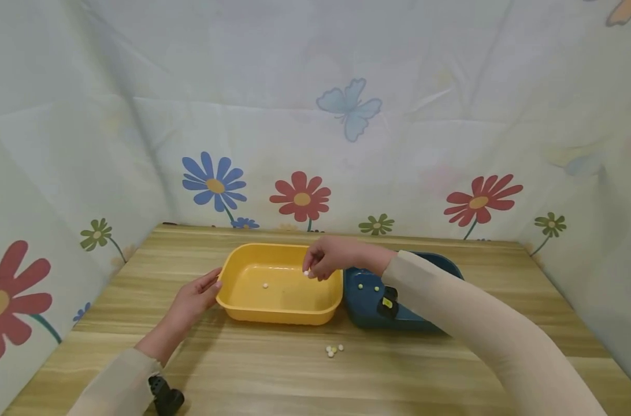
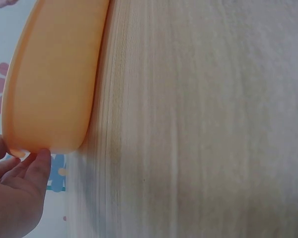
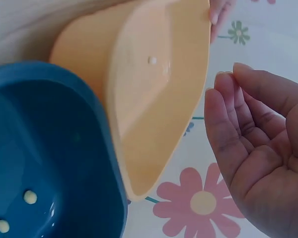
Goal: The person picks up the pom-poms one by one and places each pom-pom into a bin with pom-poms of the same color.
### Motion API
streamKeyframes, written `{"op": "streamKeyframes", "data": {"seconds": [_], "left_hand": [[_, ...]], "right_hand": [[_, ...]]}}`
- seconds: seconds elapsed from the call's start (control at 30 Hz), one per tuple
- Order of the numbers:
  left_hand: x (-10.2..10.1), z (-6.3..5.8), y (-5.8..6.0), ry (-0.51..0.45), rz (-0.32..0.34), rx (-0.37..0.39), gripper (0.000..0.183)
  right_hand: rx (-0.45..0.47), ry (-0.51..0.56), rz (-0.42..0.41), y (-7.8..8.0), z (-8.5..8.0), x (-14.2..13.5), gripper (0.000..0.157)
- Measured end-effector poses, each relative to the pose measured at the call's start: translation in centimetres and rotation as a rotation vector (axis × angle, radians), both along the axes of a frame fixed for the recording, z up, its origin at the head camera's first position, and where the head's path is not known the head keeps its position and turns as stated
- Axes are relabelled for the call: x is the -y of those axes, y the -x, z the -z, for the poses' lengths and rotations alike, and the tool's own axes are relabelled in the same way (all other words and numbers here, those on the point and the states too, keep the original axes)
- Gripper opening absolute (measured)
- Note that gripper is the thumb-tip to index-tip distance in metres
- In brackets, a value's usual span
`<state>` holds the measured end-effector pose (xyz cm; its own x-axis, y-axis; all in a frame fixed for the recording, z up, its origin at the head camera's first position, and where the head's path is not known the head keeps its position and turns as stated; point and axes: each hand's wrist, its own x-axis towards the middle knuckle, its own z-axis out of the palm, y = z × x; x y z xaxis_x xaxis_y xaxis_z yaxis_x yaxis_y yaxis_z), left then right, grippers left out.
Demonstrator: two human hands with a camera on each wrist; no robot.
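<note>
My left hand (image 1: 193, 297) grips the rim of a yellow plastic basin (image 1: 281, 316) at its left end; the left wrist view shows the fingers (image 2: 37, 171) against the outside wall. Above the basin's right part is my right hand (image 1: 328, 257), thumb and fingertips together, pinching a small white ball (image 1: 307, 273). That ball is hidden in the right wrist view, where the fingertips (image 3: 241, 69) meet. Another white ball (image 1: 266, 285) lies on the basin floor.
Directly right of the yellow basin stands a dark blue basin (image 1: 364, 315), with two pale yellow balls (image 1: 376, 289) inside, partly covered by my right forearm. Several white and yellow balls (image 1: 331, 354) lie on the wooden table (image 1: 274, 381) in front. A flowered curtain (image 1: 263, 133) closes off the back.
</note>
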<state>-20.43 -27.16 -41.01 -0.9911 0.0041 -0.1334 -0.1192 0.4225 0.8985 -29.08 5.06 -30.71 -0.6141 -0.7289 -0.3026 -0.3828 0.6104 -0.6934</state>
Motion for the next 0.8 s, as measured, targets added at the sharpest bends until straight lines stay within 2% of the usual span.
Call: {"op": "streamKeyframes", "data": {"seconds": [0.3, 0.47, 0.8], "left_hand": [[0.1, 0.0, 0.2, 0.003, 0.000, -0.001, 0.056], [0.3, 0.0, 0.2, 0.015, 0.001, -0.003, 0.057], [0.1, 0.3, 0.3, 0.018, 0.001, -0.008, 0.057]], "right_hand": [[0.006, -0.053, 0.036, 2.4, 0.3, 2.2, 0.013], [0.005, -0.074, 0.021, 3.4, 0.3, 3.4, 0.012], [0.057, -0.084, 0.025, 4.8, 1.5, 4.7, 0.008]]}}
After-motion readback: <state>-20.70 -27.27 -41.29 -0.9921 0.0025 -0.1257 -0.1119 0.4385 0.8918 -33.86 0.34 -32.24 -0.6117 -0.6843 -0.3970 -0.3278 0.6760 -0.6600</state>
